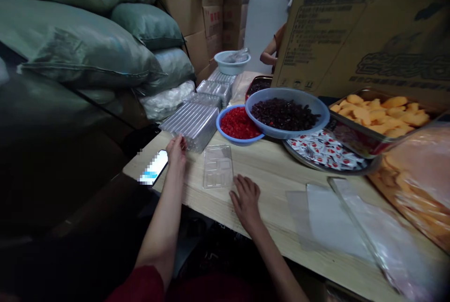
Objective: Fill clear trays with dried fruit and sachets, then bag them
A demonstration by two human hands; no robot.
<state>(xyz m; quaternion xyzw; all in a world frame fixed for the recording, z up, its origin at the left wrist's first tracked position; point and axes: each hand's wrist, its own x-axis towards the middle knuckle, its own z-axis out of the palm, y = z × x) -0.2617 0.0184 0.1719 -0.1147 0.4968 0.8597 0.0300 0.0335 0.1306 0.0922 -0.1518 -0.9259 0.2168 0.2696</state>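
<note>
A clear compartmented plastic tray lies on the wooden table in front of me. My right hand rests flat on the table just below and right of it, fingers spread. My left hand reaches to the near corner of a stack of clear plastic trays, fingertips touching it, beside a lit phone. A small blue bowl of red pieces and a larger blue bowl of dark dried fruit stand behind the single tray.
A metal tray of orange slices, a round tray of small red-and-white packets, clear bags and a bag of orange slices fill the right. More tray stacks, sacks, cartons and another person's arm lie behind.
</note>
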